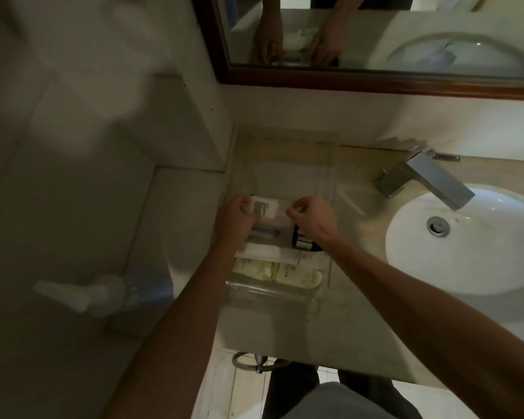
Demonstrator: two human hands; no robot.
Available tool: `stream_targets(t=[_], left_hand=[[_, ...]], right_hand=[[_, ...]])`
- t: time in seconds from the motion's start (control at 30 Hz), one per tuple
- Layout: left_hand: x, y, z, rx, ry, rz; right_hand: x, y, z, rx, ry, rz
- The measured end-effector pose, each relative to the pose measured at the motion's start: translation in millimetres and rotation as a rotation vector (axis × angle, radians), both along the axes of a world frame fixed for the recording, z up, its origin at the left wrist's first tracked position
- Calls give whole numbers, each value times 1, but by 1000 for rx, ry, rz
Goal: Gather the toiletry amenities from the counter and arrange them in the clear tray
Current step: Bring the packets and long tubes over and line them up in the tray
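Clear tray [285, 164]: sits on your counter [345, 322], left of the sink [496, 252].
Left hand [236, 219]: your fingers curl round one end of a white packet [266, 207].
Right hand [310, 217]: pinches the packet's other end, over the tray.
Already inside: black box [301, 241], long white sachet [285, 255], pale yellow sachets [279, 272] — near end.
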State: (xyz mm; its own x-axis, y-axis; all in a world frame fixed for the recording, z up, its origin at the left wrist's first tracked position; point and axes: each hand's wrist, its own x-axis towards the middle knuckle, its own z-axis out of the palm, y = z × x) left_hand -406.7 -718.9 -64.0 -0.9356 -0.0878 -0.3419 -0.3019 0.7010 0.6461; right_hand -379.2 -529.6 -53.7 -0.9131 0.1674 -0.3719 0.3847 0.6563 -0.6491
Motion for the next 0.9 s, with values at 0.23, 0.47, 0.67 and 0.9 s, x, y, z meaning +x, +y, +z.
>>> stream_targets(t=[0.23, 0.47, 0.67, 0.9], left_hand=[[15, -23, 2, -49, 215, -70], [33, -29, -1, -249, 247, -182], [48, -34, 5, -229, 223, -30], [55, -23, 1, -230, 150, -62]], right_hand=[[15, -2, 5, 39, 319, 203], [44, -5, -16, 290, 372, 568], [47, -9, -24, 325, 320, 621], [47, -9, -17, 355, 255, 627]])
